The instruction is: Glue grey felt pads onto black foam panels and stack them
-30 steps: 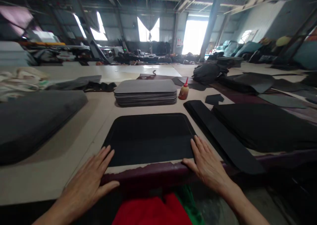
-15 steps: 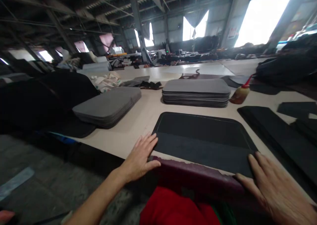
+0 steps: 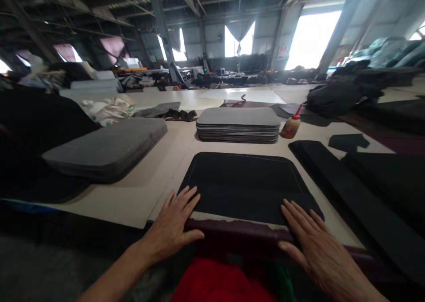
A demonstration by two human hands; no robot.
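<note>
A black rounded panel lies flat near the front edge of the pale table. My left hand rests with spread fingers at the panel's near left corner. On its near right part lie the fingertips of my right hand, the thumb apart at the table's edge. Neither hand holds anything. Behind the panel stands a neat stack of grey rounded sheets, and a bottle with a red nozzle is just right of it.
Another grey stack sits at the left, beside dark material. Long black strips run along the right, near more black pieces. White crumpled cloth lies at the back left. A maroon cover hangs over the front edge.
The view has turned to the right, so things appear farther left. My right hand has moved inward, its fingers now farther onto the panel. My left hand stays at the left corner.
</note>
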